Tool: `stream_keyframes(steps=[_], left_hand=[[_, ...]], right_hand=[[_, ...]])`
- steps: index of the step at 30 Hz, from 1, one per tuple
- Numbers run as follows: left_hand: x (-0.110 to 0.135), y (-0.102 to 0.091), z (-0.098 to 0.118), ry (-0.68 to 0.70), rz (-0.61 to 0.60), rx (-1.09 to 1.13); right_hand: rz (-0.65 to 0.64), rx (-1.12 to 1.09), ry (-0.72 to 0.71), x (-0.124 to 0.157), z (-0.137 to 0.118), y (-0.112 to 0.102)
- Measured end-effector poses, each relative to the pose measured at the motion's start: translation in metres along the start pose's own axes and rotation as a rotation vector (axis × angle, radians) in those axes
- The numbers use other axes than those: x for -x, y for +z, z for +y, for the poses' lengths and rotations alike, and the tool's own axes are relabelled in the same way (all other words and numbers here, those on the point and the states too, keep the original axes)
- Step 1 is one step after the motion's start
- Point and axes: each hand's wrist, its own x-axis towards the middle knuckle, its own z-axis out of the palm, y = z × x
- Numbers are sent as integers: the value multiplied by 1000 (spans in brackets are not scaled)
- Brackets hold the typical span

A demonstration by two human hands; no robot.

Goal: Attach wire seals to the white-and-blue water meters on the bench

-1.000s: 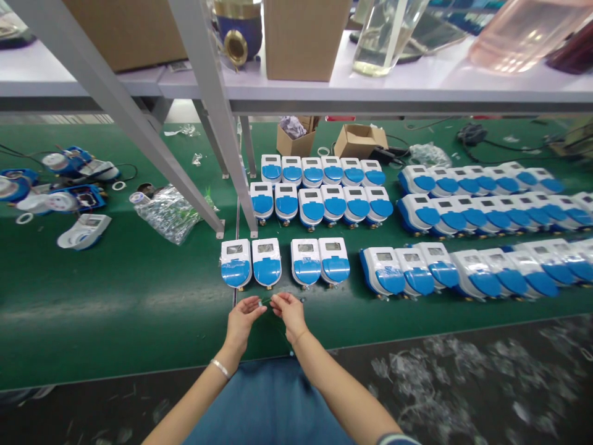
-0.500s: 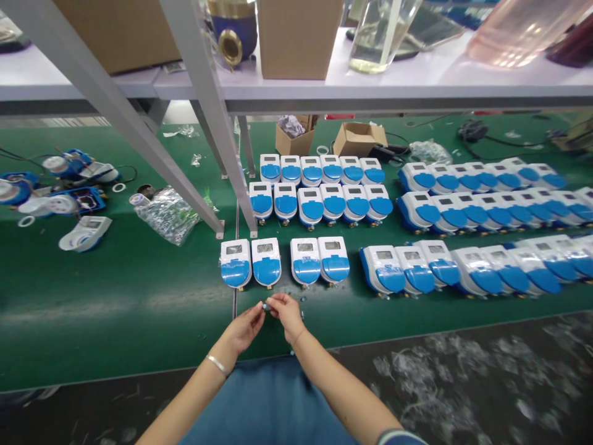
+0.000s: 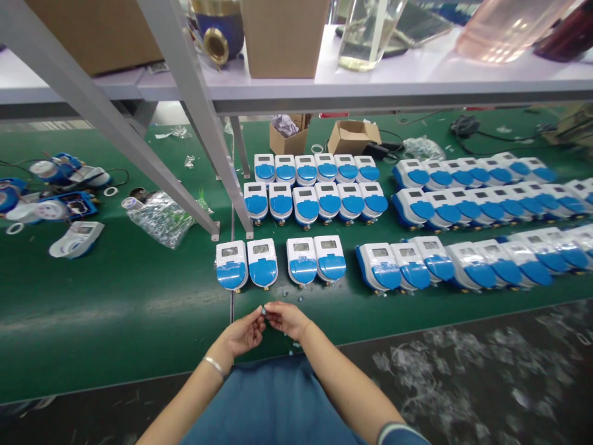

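Observation:
Between the fingertips of both hands is a tiny light-blue piece, too small to name. My left hand pinches it from the left, its other fingers curled. From the right, my right hand pinches the same piece, palm turned down. Just beyond the hands stand white-and-blue water meters with small displays: a left pair, with one meter nearest my fingers, and a right pair with another meter. Small light-blue bits lie on the green bench by my right hand.
More meters stand in rows to the right and behind. A slanted metal post holds up a white shelf. Left are a plastic bag and opened meters. Small cardboard boxes sit at the back.
The view has shifted slightly. My right hand has turned flatter, palm downward, and my left fingers have curled more. More light-blue bits show below my right hand. Both hands still pinch at the same spot.

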Motion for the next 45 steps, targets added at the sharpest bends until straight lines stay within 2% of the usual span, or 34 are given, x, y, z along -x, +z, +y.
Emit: stream_keyframes(steps=[2,4,7,10,13,17,19,21,23,26,28,31,35,37,40,42,45], left_hand=[[-2,-1,1,93,55,-88],[-4,-1,3,156,80,-158],[-6,0,5,177,81,-190],[-7,1,6,177,75,-161],[-9,3,4,204,98,-84],[-12,7,-1,241,94,14],[-14,8,-3,249,63,35],[-17,9,-6,265,39,38],[-19,9,-8,287,17,16],[-20,8,-11,326,-21,-32],[-21,7,-14,343,-28,-42],[-23,6,-18,338,30,3],[-26,10,-20,334,119,94],[-26,13,-19,339,105,85],[-24,15,-18,362,64,42],[-24,14,-18,361,67,24],[-27,12,-17,339,131,66]], right_hand=[[-4,98,-56,-1,-2,-2],[52,248,-206,-5,-2,-3],[145,486,-466,-14,-1,-2],[156,633,-542,-15,0,0],[165,810,-598,-3,-2,2],[316,1226,-870,20,1,2],[337,1375,-923,25,6,4],[341,1375,-902,24,11,8],[351,1208,-767,16,13,11],[284,960,-511,4,10,15],[231,921,-445,1,7,16],[229,939,-452,8,6,14],[258,1179,-582,19,5,12],[250,1226,-548,17,2,13],[221,1138,-433,9,-4,16],[204,1112,-408,7,-5,16],[231,1020,-480,11,-2,14]])
